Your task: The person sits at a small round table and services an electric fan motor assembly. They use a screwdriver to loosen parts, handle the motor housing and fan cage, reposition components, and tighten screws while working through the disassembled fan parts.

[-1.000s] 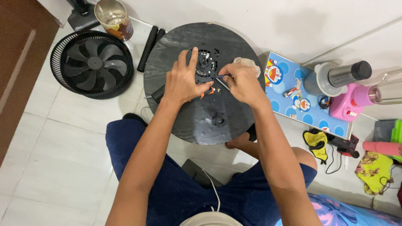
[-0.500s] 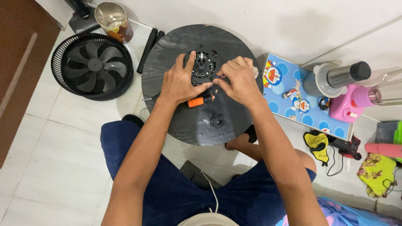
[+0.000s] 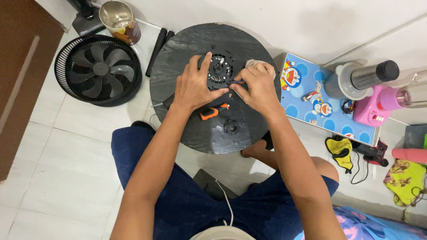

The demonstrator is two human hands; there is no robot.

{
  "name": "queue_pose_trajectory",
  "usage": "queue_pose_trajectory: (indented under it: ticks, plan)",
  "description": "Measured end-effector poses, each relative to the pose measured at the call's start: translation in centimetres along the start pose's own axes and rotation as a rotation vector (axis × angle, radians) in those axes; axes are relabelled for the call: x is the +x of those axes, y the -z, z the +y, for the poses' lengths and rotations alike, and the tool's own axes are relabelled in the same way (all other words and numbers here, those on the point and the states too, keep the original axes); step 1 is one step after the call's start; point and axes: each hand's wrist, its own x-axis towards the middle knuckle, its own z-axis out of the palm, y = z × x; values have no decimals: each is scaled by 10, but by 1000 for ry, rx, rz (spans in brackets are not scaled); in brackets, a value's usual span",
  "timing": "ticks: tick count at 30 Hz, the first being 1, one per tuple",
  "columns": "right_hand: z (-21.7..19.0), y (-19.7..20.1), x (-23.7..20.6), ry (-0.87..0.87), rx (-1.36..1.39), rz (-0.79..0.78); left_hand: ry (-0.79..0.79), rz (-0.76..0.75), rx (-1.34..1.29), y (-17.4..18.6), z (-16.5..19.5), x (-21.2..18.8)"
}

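While the person sits on the tiled floor with knees either side of it, a round black fan base (image 3: pixel 200 129) lies flat between the legs. An orange-and-black screwdriver (image 3: pixel 213 111) lies loose on the disc, just below the left hand and apart from its fingers; its long axis runs roughly left to right, orange handle to the left, tilted slightly upward to the right. Beside it sits a small black cap (image 3: pixel 231 126).

Left hand (image 3: pixel 194 87) rests palm down on the disc, fingers spread and extended, fingertips touching the edge of the black motor hub (image 3: pixel 219 71) at the disc's centre; it grips nothing. Right hand (image 3: pixel 258 87) is curled closed, thumb and forefinger pinching a thin tool (image 3: pixel 236 82) whose tip points left toward the hub, its axis near horizontal. What kind of tool cannot be told.

Farther left stands a black fan guard with blades (image 3: pixel 98 70), with a metal tin (image 3: pixel 119 20) beyond it. Farther right lie a blue cartoon-printed board (image 3: pixel 307 109) and a pink appliance (image 3: pixel 378 106).
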Motion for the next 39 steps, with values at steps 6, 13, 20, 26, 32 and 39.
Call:
queue_pose_trajectory:
  ticks: [6, 13, 20, 26, 32, 39]
  plan:
    - [-1, 8, 6, 33, -44, -37, 36, -7, -79, 14, 4, -7]
    - [-20, 13, 8, 32, -380, -73, 116, 192, 20, 12, 23, -45]
    - [-31, 8, 8, -12, -545, -66, 1028, 227, -1447, -43, 62, -70]
    - [-31, 10, 7, 96, -664, -85, 1201, 522, -1870, -74, 54, -43]
    - [-43, 12, -3, 47, -566, -31, 1264, 547, -1763, -90, 38, -27]
    - [-52, 15, 4, -30, -596, -183, 1172, 597, -1595, -96, 23, -22]
